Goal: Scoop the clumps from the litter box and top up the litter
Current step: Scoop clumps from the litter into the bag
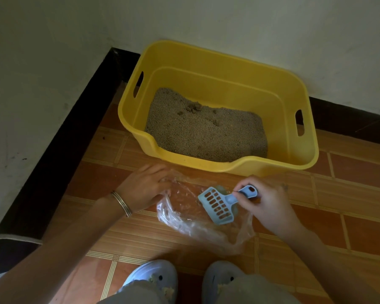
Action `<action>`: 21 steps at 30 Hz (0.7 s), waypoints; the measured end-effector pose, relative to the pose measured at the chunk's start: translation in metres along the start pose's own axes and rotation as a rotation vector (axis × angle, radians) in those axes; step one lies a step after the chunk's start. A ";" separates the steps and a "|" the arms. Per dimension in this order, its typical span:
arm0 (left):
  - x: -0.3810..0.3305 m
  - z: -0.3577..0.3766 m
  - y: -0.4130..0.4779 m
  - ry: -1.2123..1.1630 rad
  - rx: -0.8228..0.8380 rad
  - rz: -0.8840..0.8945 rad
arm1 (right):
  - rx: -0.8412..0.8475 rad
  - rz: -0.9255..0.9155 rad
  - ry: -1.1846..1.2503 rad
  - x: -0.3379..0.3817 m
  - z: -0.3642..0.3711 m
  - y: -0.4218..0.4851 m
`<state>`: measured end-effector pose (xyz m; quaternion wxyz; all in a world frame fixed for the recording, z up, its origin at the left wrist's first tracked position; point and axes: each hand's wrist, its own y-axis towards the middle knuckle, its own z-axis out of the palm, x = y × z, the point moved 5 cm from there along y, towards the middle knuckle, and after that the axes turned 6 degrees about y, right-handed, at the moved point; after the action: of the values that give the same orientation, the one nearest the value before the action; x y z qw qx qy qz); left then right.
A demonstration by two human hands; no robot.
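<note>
Two hands busy: my left hand [146, 186] pinches the clear crinkly plastic bag [198, 218] open on the tiled floor [349, 216], while my right hand [267, 205] grips the slotted blue scoop [218, 204] tilted over it, probably dumping clumps. Yellow litter box [228, 75], grainy grey litter [206, 130] inside, sits just behind.

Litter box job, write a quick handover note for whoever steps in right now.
Left hand: pinching open the edge of the clear plastic bag on the floor.
Right hand: grip on the handle of the blue scoop, held tipped over the bag.
Yellow litter box: against the wall, litter low and uneven, a clump visible near the back.
Left: scoop remaining clumps, top up. No fresh litter supply in view.
</note>
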<state>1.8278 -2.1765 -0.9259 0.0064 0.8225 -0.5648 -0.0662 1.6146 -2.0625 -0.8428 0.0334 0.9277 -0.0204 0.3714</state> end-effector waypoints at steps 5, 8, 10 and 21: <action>0.001 0.000 0.002 -0.001 -0.021 -0.018 | -0.047 0.046 -0.010 -0.009 -0.002 0.004; 0.001 -0.001 0.005 -0.007 -0.035 -0.019 | -0.044 -0.030 -0.114 -0.008 -0.008 0.017; -0.002 -0.002 0.007 -0.009 -0.046 -0.007 | -0.004 -0.096 -0.164 -0.007 -0.010 0.022; -0.012 -0.045 0.009 -0.005 -0.156 0.089 | -0.237 0.255 0.510 -0.008 -0.069 0.004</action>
<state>1.8202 -2.1717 -0.8789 0.0721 0.7934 -0.5941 -0.1116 1.5615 -2.0607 -0.7986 0.0985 0.7840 -0.1709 0.5886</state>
